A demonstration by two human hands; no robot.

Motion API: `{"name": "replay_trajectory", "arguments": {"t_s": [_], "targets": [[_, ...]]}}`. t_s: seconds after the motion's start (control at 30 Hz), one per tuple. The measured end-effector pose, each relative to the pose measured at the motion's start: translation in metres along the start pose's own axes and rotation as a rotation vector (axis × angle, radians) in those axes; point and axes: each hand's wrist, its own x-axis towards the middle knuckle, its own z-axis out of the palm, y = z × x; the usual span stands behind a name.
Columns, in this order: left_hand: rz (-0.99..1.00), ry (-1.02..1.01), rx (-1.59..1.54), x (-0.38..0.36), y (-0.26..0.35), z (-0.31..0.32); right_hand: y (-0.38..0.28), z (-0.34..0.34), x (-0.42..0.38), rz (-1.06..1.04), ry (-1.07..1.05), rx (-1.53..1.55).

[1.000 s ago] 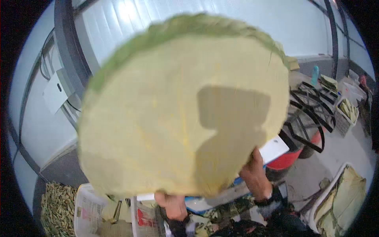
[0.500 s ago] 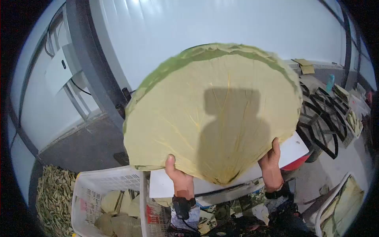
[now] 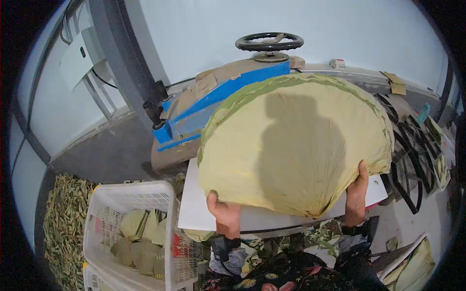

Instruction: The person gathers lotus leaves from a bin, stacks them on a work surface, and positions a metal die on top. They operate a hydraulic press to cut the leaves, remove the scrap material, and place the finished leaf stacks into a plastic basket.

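Note:
A thick, fan-shaped stack of dried lotus leaves, pale yellow with greenish layered edges, is held up in front of me over a white board. Its pointed end faces me, and a shadow falls across its middle. My left hand grips the lower left edge, thumb on top. My right hand grips the lower right edge the same way. The fingers of both hands are hidden under the stack. Beneath it, the white board shows on both sides.
Behind the stack stands a blue machine with a black handwheel. At the left is a white plastic crate holding cut leaf pieces, beside a heap of leaf scraps. Black metal frames lie at the right. Leaves fill a container at lower right.
The stack has shifted right and lower in view, with both hands still on it. The blue machine and handwheel, hidden behind it before, now show.

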Motion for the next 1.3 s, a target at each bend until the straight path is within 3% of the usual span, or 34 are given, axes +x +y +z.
{"name": "replay_trajectory", "arguments": {"t_s": [0.07,0.13,0.23,0.37,0.43,0.53,0.57,0.6,0.7,0.8,0.83,0.93,1.0,1.07,1.13,1.2,1.23,1.3], "targets": [[-0.007,-0.029,0.051,-0.003,0.007,-0.002,-0.010,-0.004,0.010,-0.061,-0.052,-0.080],[-0.015,-0.060,0.101,-0.004,0.017,0.003,-0.020,-0.010,0.021,-0.004,-0.008,0.054],[-0.034,-0.298,0.567,0.002,0.031,0.012,-0.027,-0.020,0.041,-0.130,-0.020,0.008],[-0.186,-0.142,0.670,0.006,0.019,-0.004,-0.028,-0.067,0.067,-0.127,-0.221,0.076],[-0.232,-0.118,0.668,-0.007,0.013,-0.017,-0.014,-0.130,0.078,0.097,-0.349,0.196],[-0.245,-0.097,0.914,-0.013,-0.002,-0.026,-0.012,-0.093,0.052,0.073,-0.356,0.204],[-0.320,-0.074,0.932,-0.012,-0.002,-0.026,-0.010,-0.103,0.057,0.087,-0.205,0.114],[-0.390,-0.055,0.952,-0.012,-0.001,-0.026,-0.009,-0.101,0.055,0.089,-0.192,0.115],[-0.266,-0.056,1.068,-0.010,-0.005,-0.018,-0.010,-0.065,0.062,-0.013,-0.138,0.123],[-0.192,-0.086,0.889,-0.017,0.002,0.000,-0.020,-0.083,0.055,0.099,-0.289,0.227],[-0.278,-0.099,0.969,-0.016,0.004,-0.023,-0.019,-0.081,0.054,0.098,-0.288,0.225],[-0.351,-0.088,1.068,-0.014,0.000,-0.024,-0.007,-0.074,0.048,0.029,-0.125,0.145],[-0.307,-0.052,1.063,-0.012,0.000,-0.010,-0.005,-0.072,0.057,-0.092,-0.234,-0.098],[-0.262,-0.021,1.053,-0.012,0.003,-0.001,-0.016,-0.052,0.054,0.034,-0.034,0.198],[-0.223,-0.066,0.929,-0.012,0.010,-0.003,-0.014,-0.065,0.046,0.089,-0.081,0.246],[-0.223,-0.069,0.935,-0.015,0.004,-0.002,0.000,-0.082,0.042,-0.030,-0.215,-0.153],[-0.220,-0.065,0.944,-0.015,0.000,-0.002,-0.001,-0.064,0.038,0.119,-0.207,0.190],[-0.158,-0.031,0.977,-0.012,-0.004,-0.004,-0.004,-0.038,0.035,0.090,-0.109,0.146]]}}
